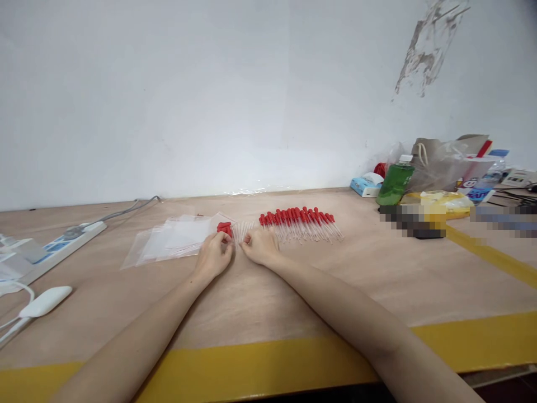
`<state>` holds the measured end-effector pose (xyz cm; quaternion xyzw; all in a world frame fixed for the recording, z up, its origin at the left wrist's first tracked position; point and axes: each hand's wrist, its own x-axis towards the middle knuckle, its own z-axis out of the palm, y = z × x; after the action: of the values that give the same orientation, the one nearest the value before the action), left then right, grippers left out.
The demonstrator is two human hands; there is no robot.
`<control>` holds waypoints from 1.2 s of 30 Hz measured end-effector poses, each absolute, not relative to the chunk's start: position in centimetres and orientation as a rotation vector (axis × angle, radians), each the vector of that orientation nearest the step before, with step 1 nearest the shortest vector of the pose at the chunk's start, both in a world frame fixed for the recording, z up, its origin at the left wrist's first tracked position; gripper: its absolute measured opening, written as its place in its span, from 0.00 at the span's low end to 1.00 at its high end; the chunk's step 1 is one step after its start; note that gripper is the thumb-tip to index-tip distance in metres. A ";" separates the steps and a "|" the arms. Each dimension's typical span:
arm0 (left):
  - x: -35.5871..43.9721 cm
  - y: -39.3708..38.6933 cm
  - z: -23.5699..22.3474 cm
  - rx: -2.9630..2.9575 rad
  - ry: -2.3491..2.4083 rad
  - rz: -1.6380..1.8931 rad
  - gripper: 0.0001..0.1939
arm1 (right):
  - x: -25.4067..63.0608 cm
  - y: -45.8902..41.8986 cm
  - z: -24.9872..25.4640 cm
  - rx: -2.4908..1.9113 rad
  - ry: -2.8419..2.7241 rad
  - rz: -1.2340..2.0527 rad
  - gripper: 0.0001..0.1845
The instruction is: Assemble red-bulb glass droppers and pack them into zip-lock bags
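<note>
My left hand [213,254] is curled in a pinch beside a small pile of red rubber bulbs [224,226]. What its fingertips hold is too small to make out. Facing it, my right hand [260,246] is also pinched, its fingertips close to the left ones. Between and behind both hands lie thin clear dropper tubes [242,228] without bulbs. To the right, droppers with red bulbs [296,215] lie in a fanned row, tubes pointing toward me. Clear plastic bags [172,238] are spread in a stack left of my left hand.
A white power strip [62,249] with plugs and a white cable connector [46,302] lie at left. At right stand a tissue pack [364,186], a green bottle [395,182] and plastic bags. Yellow tape [251,364] runs along the table's front edge.
</note>
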<state>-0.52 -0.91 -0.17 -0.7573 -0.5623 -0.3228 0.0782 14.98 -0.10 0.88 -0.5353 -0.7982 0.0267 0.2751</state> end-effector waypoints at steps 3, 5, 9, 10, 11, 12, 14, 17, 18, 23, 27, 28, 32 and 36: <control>-1.4 0.0 0.0 -2.067 -1.613 -0.923 0.09 | 13.6 -0.1 0.6 -1.459 -2.124 0.098 0.15; -1.8 0.6 0.0 -2.013 -1.584 -0.855 0.13 | 12.9 0.2 0.3 -1.510 -2.105 0.110 0.16; -1.7 1.4 -0.4 -2.036 -1.541 -0.702 0.18 | 12.7 0.5 -0.3 -1.569 -2.071 0.106 0.15; -1.7 1.5 -0.5 -2.042 -1.547 -0.679 0.18 | 12.8 0.5 -0.4 -1.570 -2.062 0.104 0.15; -1.7 1.6 -0.6 -2.051 -1.554 -0.665 0.18 | 13.0 0.3 -0.5 -1.567 -2.057 0.108 0.14; -1.7 1.6 -0.7 -2.067 -1.558 -0.658 0.17 | 13.3 0.1 -0.5 -1.560 -2.056 0.118 0.13; -1.7 1.6 -0.8 -2.103 -1.553 -0.664 0.16 | 14.0 -0.6 -0.6 -1.540 -2.067 0.143 0.13; -1.8 1.4 -0.8 -2.148 -1.505 -0.683 0.16 | 15.8 -2.1 -0.6 -1.486 -2.105 0.149 0.12; -1.7 1.3 -0.8 -2.156 -1.489 -0.686 0.15 | 16.7 -2.7 -0.7 -1.460 -2.116 0.143 0.11; -1.4 0.7 -0.8 -2.218 -1.427 -0.757 0.13 | 22.5 -4.7 -0.9 -1.293 -2.155 0.154 0.08; -1.1 0.4 -0.6 -2.331 -1.442 -0.766 0.11 | 26.6 -4.5 -1.0 -1.295 -2.120 0.281 0.10; -1.1 0.4 -0.6 -2.340 -1.452 -0.764 0.11 | 27.2 -4.3 -1.0 -1.299 -2.096 0.309 0.09; -1.1 0.4 -0.2 -2.367 -1.437 -0.810 0.11 | 27.3 -3.6 -0.9 -1.249 -2.049 0.319 0.12; -0.9 0.2 0.0 -2.340 -1.447 -0.877 0.13 | 25.7 -3.3 -1.0 -1.285 -2.068 0.271 0.12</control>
<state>-0.92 0.17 0.04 -0.8038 -0.4971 -0.3012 0.1268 25.73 -3.34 -0.97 -0.4935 -0.7942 0.1040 0.3390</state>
